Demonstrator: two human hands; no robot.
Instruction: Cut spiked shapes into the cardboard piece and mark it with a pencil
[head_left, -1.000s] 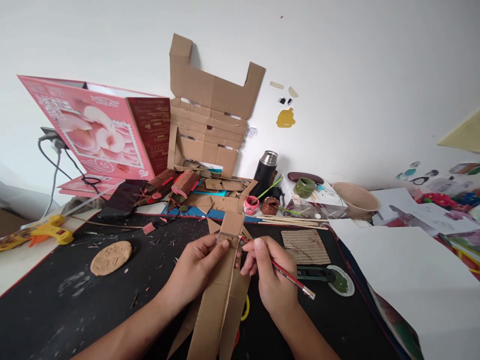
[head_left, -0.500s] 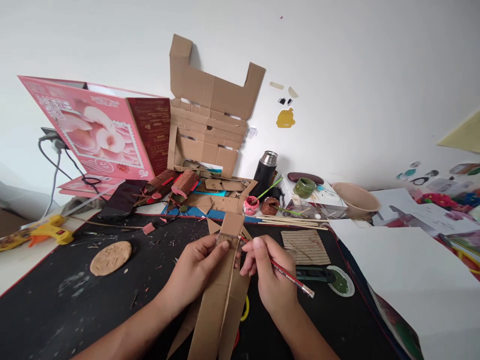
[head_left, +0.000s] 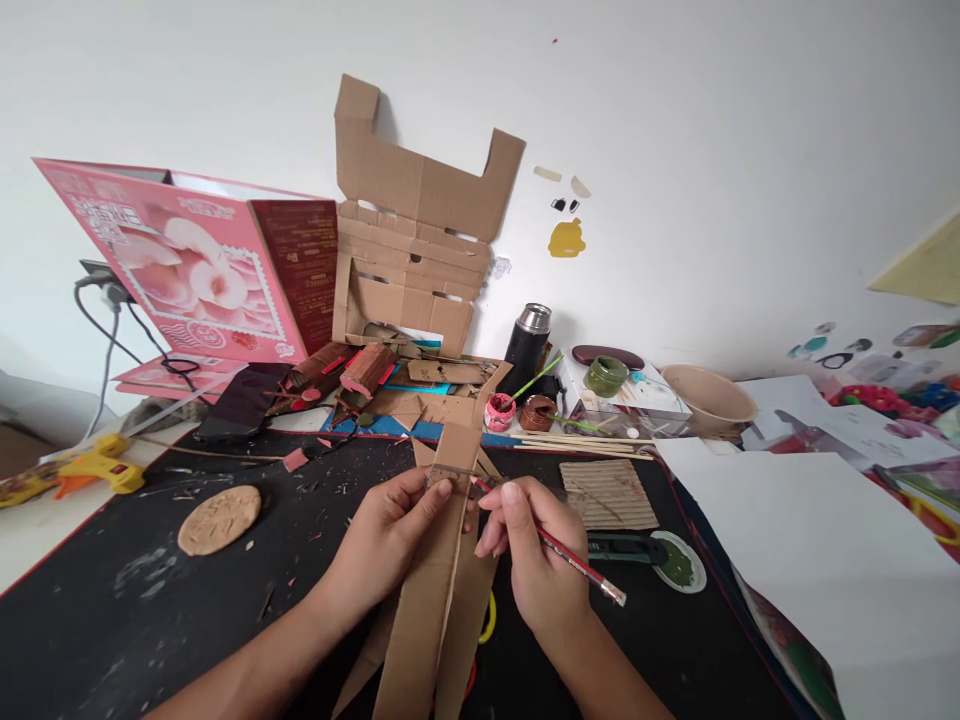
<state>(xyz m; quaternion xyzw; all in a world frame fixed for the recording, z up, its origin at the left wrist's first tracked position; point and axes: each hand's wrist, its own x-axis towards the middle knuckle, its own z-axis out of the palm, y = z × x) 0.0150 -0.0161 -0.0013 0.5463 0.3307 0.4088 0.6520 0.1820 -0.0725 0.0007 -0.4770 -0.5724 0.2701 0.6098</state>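
Note:
My left hand is closed around a long brown cardboard strip, its thumb pressing on top near the far end. What looks like a clear ruler lies across the strip beneath that thumb. My right hand grips a red and black pencil with a pale eraser end. The pencil's tip rests at the strip's right edge, beside the ruler. Below the strip are other cardboard pieces and a yellow scissors handle loop, partly covered.
A round clay disc and yellow glue gun lie left. To the right are corrugated cardboard, a dark green cutter and a lid with green paint. Paint jars and a black flask stand behind.
The pencil tip has shifted slightly left along the ruler on the strip. My left hand keeps its hold. The whole view has drifted a little.

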